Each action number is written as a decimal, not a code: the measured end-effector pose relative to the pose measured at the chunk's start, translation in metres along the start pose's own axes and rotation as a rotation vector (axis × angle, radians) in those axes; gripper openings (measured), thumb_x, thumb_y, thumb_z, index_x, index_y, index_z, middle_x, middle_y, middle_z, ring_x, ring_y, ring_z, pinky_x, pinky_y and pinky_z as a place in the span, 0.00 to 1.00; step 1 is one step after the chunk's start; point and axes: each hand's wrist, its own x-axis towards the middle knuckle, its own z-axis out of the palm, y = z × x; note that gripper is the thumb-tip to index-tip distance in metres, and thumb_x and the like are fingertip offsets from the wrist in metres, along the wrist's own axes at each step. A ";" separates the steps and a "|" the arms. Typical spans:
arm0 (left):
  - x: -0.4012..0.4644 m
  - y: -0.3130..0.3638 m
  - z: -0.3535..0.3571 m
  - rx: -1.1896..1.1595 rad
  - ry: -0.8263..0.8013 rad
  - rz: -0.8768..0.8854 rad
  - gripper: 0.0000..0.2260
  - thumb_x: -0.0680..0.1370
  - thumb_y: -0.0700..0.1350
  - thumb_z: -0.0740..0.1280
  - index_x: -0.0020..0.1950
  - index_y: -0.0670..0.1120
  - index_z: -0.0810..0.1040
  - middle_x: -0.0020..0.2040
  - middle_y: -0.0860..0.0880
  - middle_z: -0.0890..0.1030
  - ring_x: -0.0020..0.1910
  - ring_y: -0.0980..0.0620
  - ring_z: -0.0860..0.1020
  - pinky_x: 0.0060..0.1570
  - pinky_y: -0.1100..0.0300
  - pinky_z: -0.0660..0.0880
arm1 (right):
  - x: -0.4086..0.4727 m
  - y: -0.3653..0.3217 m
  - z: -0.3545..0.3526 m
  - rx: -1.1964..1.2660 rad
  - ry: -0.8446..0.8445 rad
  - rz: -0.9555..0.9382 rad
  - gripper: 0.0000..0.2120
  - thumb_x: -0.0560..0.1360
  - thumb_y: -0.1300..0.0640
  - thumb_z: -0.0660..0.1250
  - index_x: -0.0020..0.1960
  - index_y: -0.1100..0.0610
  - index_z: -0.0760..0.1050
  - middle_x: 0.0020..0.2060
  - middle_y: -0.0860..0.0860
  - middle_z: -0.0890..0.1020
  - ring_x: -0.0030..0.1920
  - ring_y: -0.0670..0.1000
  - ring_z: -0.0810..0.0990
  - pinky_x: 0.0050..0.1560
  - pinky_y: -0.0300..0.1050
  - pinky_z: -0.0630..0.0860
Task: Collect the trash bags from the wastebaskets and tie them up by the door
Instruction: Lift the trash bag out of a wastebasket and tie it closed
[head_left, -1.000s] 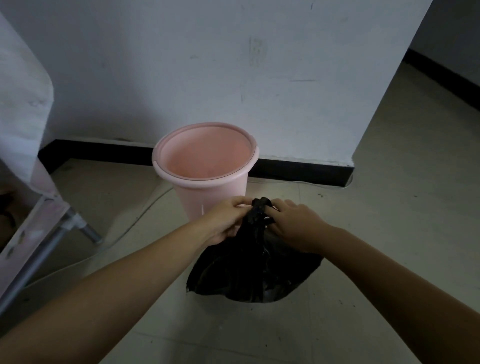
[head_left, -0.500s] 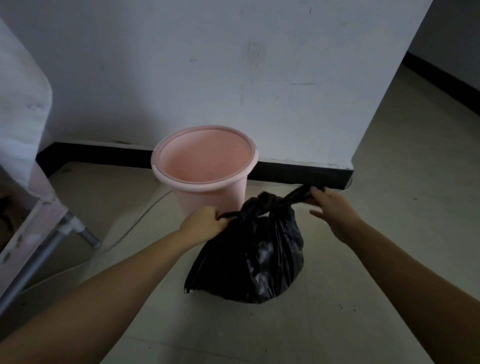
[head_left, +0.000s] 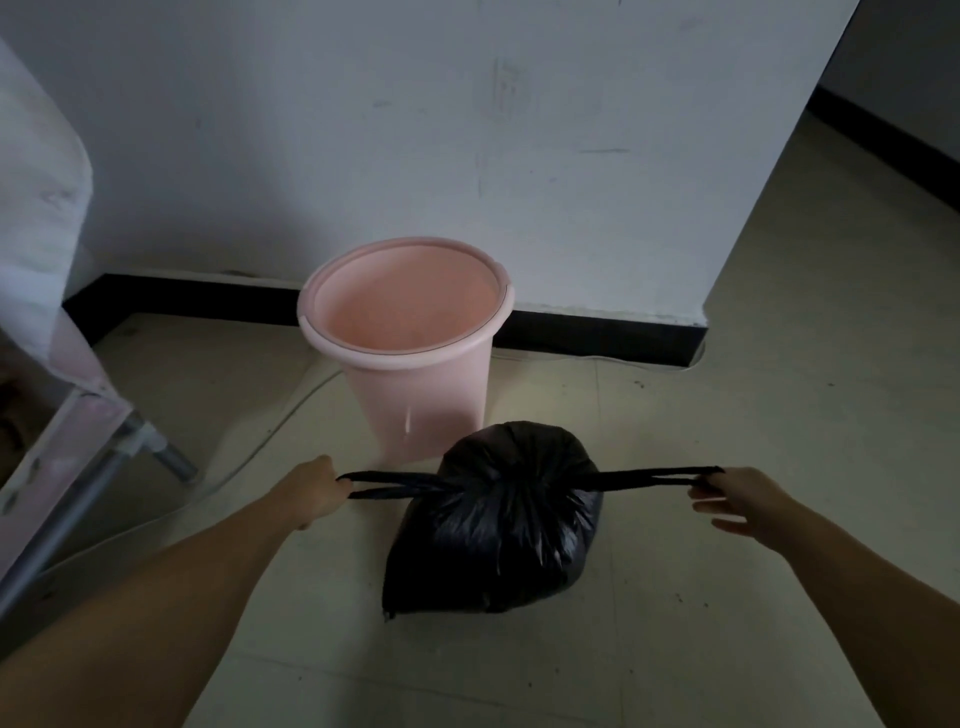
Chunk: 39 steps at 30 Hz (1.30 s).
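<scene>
Bag on floor, just in front of pink bin. My left hand grips its left tie; right hand pinches right tie, both pulled taut.

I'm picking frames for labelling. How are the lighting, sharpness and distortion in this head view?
Head view: dim overall, with a brighter patch of floor behind the black trash bag; the bag's folds still read. The right hand has softly blurred fingers, the left hand is sharper. Wide-angle bending shows at the edges.
</scene>
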 end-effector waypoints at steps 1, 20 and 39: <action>0.000 -0.003 0.002 -0.006 -0.004 -0.010 0.13 0.80 0.48 0.57 0.55 0.39 0.69 0.45 0.44 0.74 0.32 0.49 0.73 0.25 0.63 0.69 | 0.001 0.003 -0.001 0.013 0.000 0.004 0.09 0.79 0.59 0.59 0.44 0.59 0.76 0.38 0.53 0.81 0.39 0.51 0.79 0.40 0.44 0.70; -0.086 0.168 -0.049 -0.294 0.222 0.968 0.08 0.72 0.36 0.63 0.50 0.45 0.73 0.42 0.53 0.74 0.38 0.55 0.72 0.41 0.59 0.71 | -0.099 -0.121 0.076 -0.009 -0.805 -0.581 0.08 0.79 0.56 0.57 0.52 0.58 0.73 0.43 0.50 0.82 0.46 0.47 0.81 0.51 0.42 0.77; -0.046 0.154 0.009 -0.807 -0.435 0.521 0.19 0.81 0.45 0.59 0.30 0.46 0.65 0.19 0.55 0.63 0.20 0.57 0.63 0.44 0.61 0.78 | -0.038 -0.064 0.089 -0.677 -0.300 -0.815 0.11 0.78 0.50 0.61 0.38 0.51 0.71 0.31 0.46 0.74 0.33 0.47 0.74 0.34 0.38 0.68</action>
